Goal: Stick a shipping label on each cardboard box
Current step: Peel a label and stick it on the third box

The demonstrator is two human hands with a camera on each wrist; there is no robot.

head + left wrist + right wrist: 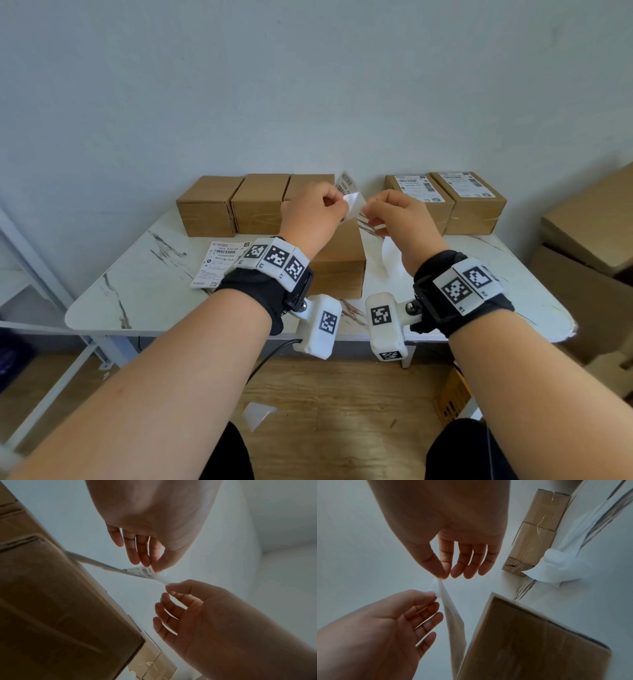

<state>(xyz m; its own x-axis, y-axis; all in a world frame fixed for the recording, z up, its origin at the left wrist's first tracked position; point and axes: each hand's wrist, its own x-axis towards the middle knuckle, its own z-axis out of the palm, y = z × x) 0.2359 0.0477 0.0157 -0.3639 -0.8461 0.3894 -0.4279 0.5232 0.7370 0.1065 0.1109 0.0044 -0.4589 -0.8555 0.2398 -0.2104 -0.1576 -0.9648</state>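
Observation:
Both hands are raised over a plain cardboard box (pixel 337 263) (pixel 51 601) (pixel 530 635) at the table's middle. My left hand (pixel 334 202) (pixel 155 569) pinches the printed shipping label (pixel 346 185) (pixel 145 572) near its barcode end. My right hand (pixel 371 214) (pixel 443 574) pinches the white backing corner (pixel 354 200) (pixel 436 586) beside it. The corner is split apart between the two pinches, and the rest of the sheet (pixel 453 622) hangs down toward the box. Three unlabelled boxes (pixel 260 202) stand in a row at the back left. Two labelled boxes (pixel 445 202) stand at the back right.
A loose stack of labels (pixel 219 262) lies on the marble table (pixel 137 281) at the left. Curled white backing paper (pixel 390 260) (pixel 556 566) lies right of the middle box. Large cartons (pixel 589 240) stand on the floor to the right. A paper scrap (pixel 257 414) lies on the wooden floor.

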